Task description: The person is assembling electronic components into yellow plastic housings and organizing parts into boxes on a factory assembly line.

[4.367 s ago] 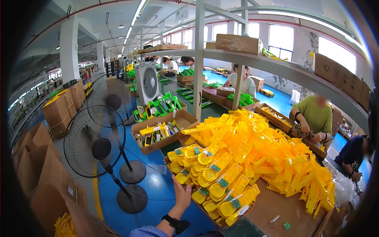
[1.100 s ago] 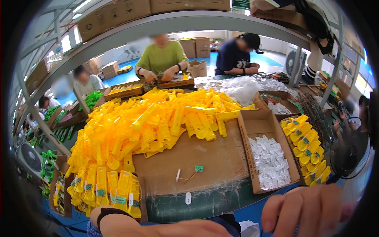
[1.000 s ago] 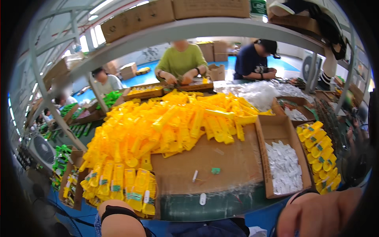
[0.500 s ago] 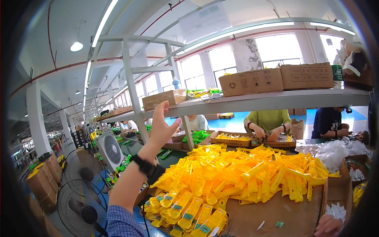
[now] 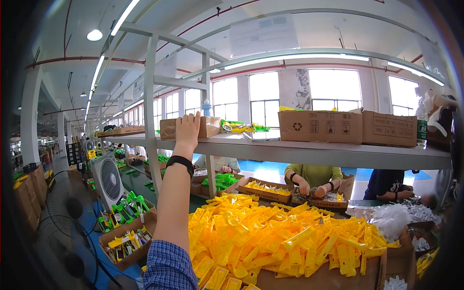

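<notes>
We note a taped cardboard box point(image 5: 210, 127) on the shelf point(image 5: 241, 147), left of centre in the upper half of the frame. Our left hand point(image 5: 187, 131) covers the middle of its near side, back of the hand toward us, fingers pointing up and slightly bent near the top edge. Whether they grip the cardboard or merely rest against it, we cannot tell — the fingertips' contact is not clear. Our right hand is out of view.

Close by: a blue bottle-like object point(image 5: 207, 108) shows above the box, green and yellow parts point(image 5: 234, 126) lie just to its right, and a pale post point(image 5: 150, 92) rises at its left. Our judgement on handling: with one raised arm, a firm hold over the top edge and a slow, level pull would serve best — clear of the post, without knocking the loose parts.

Farther out, a heap of yellow plastic pieces point(image 5: 270, 237) fills the lower centre; a co-worker in a green top point(image 5: 314, 175) handles items behind it, right of centre; a black fan point(image 5: 72, 208) stands lower left.
</notes>
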Demonstrator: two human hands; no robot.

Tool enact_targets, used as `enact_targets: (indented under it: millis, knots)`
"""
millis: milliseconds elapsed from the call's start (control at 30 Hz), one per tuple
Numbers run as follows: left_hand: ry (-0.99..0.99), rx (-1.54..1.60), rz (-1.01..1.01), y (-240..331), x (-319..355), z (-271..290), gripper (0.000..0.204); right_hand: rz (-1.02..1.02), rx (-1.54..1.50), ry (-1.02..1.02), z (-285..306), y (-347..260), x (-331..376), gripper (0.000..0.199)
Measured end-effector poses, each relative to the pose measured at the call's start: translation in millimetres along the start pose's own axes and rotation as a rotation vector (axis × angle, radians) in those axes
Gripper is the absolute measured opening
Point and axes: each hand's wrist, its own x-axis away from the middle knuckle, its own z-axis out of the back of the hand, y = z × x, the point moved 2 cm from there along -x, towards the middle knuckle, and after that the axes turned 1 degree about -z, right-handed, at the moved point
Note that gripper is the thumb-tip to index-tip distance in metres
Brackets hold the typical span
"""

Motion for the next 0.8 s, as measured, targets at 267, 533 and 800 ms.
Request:
enact_targets:
  millis: [267, 533, 800]
  knots:
    - [0.168, 0.202, -0.026, -38, 36, 25, 0.069, 0.114, 0.04, -0.044, -22, -54, -16, 0.027]
    - [0.405, 0.337, -0.14, -54, 113, 122, 0.069, 0.06, -0.055, -0.057, -49, -101, -4, 0.027]
    - [0.337, 0.524, -0.225, -48, 254, 214, 0.054, 0.282, -0.038, -0.194, -41, -105, 7, 0.028]
